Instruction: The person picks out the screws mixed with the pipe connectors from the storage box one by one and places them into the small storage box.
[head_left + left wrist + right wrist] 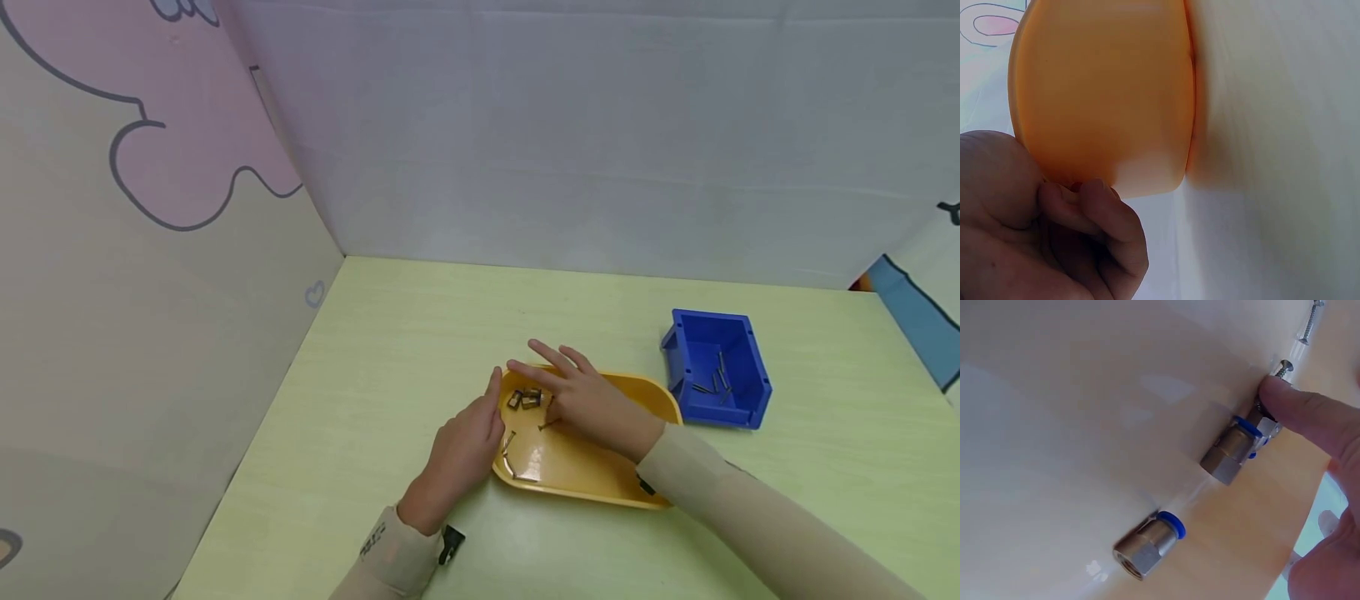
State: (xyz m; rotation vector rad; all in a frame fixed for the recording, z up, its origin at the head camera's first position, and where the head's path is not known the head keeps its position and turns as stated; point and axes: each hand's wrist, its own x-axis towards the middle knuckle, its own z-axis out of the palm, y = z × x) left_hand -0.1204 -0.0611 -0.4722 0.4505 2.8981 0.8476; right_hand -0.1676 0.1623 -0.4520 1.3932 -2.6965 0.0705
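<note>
At the left end of a yellow tray [577, 458], my left hand [465, 442] grips the rim. Its curled fingers [1116, 219] show against the tray's outer wall in the left wrist view. My right hand [596, 408] reaches down into the tray, with several fingers spread above it. In the right wrist view one fingertip [1275, 397] lies over a small screw [1285, 365], pinching it; the opposing fingertip is hidden. Brass-coloured push-in fittings with blue collars, one nearby [1232, 453] and one apart [1147, 547], lie beside it.
More screws [510, 442] lie along the tray's left side. A blue bin [682, 358] with several screws inside stands right of the tray. Behind the pale table [420, 333] hangs a white curtain [562, 150], and a printed panel [187, 317] borders the left.
</note>
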